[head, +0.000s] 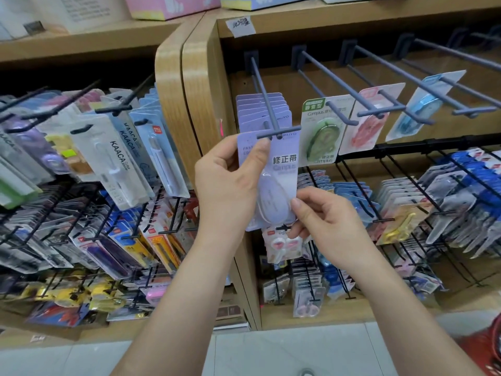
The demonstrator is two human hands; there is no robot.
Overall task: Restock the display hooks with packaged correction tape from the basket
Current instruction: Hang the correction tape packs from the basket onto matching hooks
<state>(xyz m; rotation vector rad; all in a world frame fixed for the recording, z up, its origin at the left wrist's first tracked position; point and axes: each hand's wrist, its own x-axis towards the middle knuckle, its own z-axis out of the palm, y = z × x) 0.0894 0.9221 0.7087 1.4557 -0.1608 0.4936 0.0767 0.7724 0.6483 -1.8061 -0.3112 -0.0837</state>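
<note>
You've got the lilac correction tape package up at centre frame, its top edge right at the crossbar of the leftmost grey hook. I can't tell whether the hole is on the tip. Your left hand pinches the upper left of the card, thumb on the printed face and fingers behind. Your right hand nips the lower right edge between thumb and forefinger.

It's tight on the left: the rounded wooden divider stands just beside your left hand. On the right, the green package hangs near the held card without touching it. A short bare stretch of rod shows between the crossbar and the lilac stack behind.

Counting: one package in your hands, and one stack of lilac cards overlapping too closely to number. Then one green, one pink package and one blue package, each alone on its own hook across the upper right. Long bare rods run back behind them. At least four grey hooks are clearly visible in that row.

The held package's long axis runs top to bottom, nearly upright. Its printed face is towards you, with the tape's bubble in the lower half. A red basket shows only partly at the lower right corner.
</note>
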